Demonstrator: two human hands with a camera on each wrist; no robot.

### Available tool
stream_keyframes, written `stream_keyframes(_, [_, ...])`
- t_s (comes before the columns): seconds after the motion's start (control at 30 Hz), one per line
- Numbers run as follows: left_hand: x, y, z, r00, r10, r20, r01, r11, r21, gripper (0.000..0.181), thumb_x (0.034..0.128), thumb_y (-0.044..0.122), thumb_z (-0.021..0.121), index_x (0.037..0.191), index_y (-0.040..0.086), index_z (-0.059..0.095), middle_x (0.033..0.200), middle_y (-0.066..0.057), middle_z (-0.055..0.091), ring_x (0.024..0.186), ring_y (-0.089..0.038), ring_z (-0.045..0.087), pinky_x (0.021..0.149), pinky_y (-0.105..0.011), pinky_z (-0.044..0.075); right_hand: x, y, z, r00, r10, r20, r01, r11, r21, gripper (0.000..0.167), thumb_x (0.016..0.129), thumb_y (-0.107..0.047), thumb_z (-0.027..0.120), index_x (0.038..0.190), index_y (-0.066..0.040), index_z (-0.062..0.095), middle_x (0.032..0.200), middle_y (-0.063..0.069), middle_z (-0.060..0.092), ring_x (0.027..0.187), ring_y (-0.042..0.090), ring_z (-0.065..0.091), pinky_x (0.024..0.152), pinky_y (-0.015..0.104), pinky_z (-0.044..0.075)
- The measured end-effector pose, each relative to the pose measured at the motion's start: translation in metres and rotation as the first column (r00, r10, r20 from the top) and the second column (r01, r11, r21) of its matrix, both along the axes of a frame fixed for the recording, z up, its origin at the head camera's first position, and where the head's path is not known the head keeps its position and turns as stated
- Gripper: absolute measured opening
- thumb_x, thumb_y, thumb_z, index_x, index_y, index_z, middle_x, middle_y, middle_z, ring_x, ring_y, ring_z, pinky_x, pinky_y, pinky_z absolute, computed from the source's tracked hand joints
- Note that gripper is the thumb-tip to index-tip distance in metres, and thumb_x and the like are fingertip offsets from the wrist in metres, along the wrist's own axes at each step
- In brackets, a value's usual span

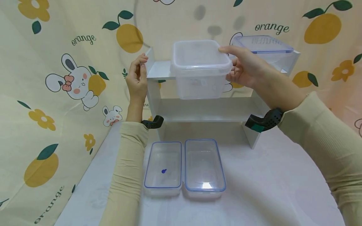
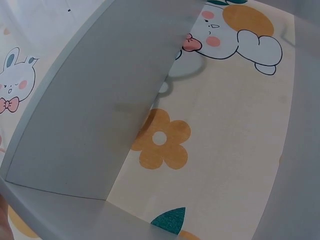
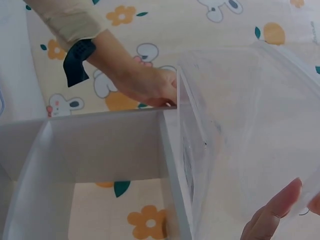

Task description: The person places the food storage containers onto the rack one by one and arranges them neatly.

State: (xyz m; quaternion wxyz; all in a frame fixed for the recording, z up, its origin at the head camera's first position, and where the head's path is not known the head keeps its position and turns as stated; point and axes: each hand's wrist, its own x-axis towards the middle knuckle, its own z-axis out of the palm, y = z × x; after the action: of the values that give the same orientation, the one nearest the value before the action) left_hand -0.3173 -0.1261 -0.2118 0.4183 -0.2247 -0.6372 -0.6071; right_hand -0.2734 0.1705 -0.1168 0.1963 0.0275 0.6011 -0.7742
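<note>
Pinching the box (image 1: 199, 84) at its right rim, thumb on the lid (image 1: 195, 54), the right hand (image 1: 247, 67) has it to its own left, in front of the shelf (image 1: 206, 110); the left hand (image 1: 137, 77) is farther off, by the left panel (image 1: 150, 59), whether gripping it I cannot tell.

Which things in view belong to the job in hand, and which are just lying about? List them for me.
Probably in the job:
Translucent container, held by the right hand
White shelf unit, with the left hand at its left side

Seemingly just lying about, not held:
Two blue-rimmed containers on the table
Blue-edged container on the top shelf
</note>
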Motion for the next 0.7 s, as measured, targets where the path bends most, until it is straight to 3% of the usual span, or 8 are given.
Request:
stream_keyframes(0.3, [0.002,0.001,0.0,1.0,-0.009,-0.009,0.009,1.0,0.016,0.021,0.0975,-0.001,0.043,0.109,-0.012,0.056,0.125,-0.03,0.058,0.134,-0.024,0.052,0.116,-0.026,0.04,-0.004,-0.01,0.001,1.0,-0.029,-0.012,0.028,1.0,-0.012,0.043,0.087,-0.034,0.068,0.122,-0.022,0.046,0.097,0.005,0.066,0.081,0.018,0.065,0.058,0.021,0.056])
stream_keyframes(0.57, [0.004,0.002,0.002,1.0,-0.012,-0.01,0.012,1.0,0.02,0.021,0.0974,-0.001,0.043,0.108,-0.012,0.056,0.124,-0.029,0.059,0.133,-0.023,0.052,0.115,-0.026,0.04,-0.011,-0.02,0.002,0.996,-0.073,-0.044,0.072,0.997,-0.013,0.044,0.088,-0.034,0.068,0.121,-0.027,0.041,0.108,0.004,0.057,0.082,0.019,0.063,0.052,0.02,0.054])
stream_keyframes(0.7, [-0.002,0.0,-0.001,1.0,-0.013,-0.015,0.013,1.0,0.021,0.021,0.0972,-0.001,0.043,0.109,-0.013,0.056,0.124,-0.03,0.059,0.134,-0.023,0.052,0.116,-0.026,0.04,-0.015,-0.026,0.003,0.995,-0.092,-0.045,0.091,0.996,-0.017,0.041,0.088,-0.034,0.068,0.119,-0.024,0.044,0.11,0.005,0.054,0.079,0.018,0.061,0.048,0.02,0.052])
